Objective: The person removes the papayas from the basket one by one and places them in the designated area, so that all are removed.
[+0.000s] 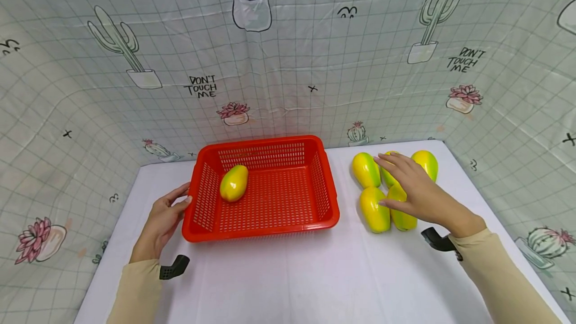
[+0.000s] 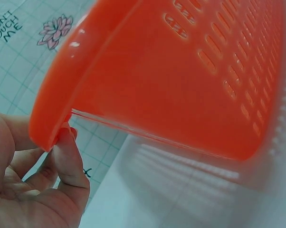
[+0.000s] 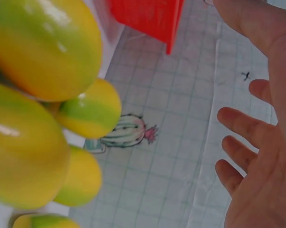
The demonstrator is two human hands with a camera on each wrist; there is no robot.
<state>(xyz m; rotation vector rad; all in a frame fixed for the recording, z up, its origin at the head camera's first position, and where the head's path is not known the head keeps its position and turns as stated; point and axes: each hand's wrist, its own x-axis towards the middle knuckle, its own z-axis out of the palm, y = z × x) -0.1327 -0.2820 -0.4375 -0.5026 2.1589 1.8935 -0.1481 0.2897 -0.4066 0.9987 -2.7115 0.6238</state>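
The papayas (image 1: 387, 191), five yellow-green fruits, are grouped on the white surface (image 1: 288, 274) to the right of the red basket (image 1: 263, 216). The right hand (image 1: 416, 189) is held over this group with fingers straight and spread; no fruit is gripped. The left hand (image 1: 164, 219) is placed against the basket's left rim, with the fingertips (image 2: 67, 152) touching the rim edge and the fingers relaxed. One further papaya (image 1: 234, 183) is seen lying inside the basket, near its left wall. A cactus-print backdrop (image 1: 288, 54) is hung behind the surface.
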